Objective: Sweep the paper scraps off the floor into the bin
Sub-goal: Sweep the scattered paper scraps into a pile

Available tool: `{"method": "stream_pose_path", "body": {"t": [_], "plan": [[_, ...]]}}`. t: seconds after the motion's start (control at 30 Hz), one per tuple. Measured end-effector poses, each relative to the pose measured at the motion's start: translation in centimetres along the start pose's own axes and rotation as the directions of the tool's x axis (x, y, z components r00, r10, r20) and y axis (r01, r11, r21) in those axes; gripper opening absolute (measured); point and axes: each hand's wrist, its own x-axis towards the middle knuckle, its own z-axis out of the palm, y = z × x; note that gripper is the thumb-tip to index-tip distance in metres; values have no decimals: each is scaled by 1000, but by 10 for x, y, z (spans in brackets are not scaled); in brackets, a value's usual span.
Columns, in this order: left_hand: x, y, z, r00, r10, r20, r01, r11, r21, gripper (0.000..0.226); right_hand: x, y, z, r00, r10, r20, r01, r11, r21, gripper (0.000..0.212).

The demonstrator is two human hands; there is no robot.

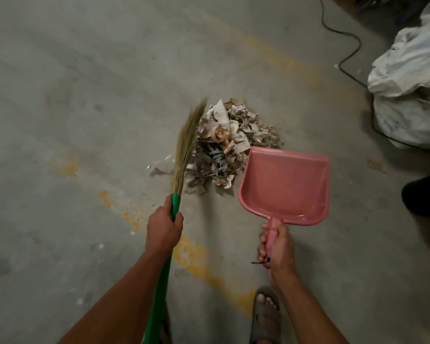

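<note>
A heap of torn paper scraps (pixel 230 142) lies on the concrete floor (pixel 85 95) in the middle of the head view. My left hand (pixel 163 227) grips the green handle of a grass broom (pixel 188 145), whose bristles touch the heap's left side. My right hand (pixel 276 247) grips the handle of a pink dustpan (pixel 286 184). The pan is held just right of the heap, its front lip over the heap's near right edge, and nothing lies in it.
A large white sack (pixel 412 78) slumps at the right, with a black cable (pixel 343 58) running past it. A dark shape (pixel 425 194) sits at the right edge. My sandalled foot (pixel 266 314) stands below the dustpan. Faded yellow paint marks cross the floor.
</note>
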Motion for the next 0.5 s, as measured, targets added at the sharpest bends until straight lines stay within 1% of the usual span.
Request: {"method": "stream_pose_path", "body": {"t": [0.07,0.17,0.3,0.4,0.5], "plan": [[-9,23,13,1000,16,-15,-16,1000,14,69,3,-2,-20,1000,4,-8,-4,1000,25,48],[-23,55,35,1000,-8,-22,9,1000,9,69,5,-2,-55,1000,13,-26,-11,999,42,37],[-42,92,64,1000,-9,5,9,1000,12,68,6,2,-104,998,29,-53,-26,998,61,40],[-62,120,86,999,41,23,-41,999,9,68,6,1,-139,995,35,-88,-28,996,83,41],[-85,152,112,987,153,54,-152,988,-28,67,12,-5,-167,993,36,-116,-17,986,163,46]]}}
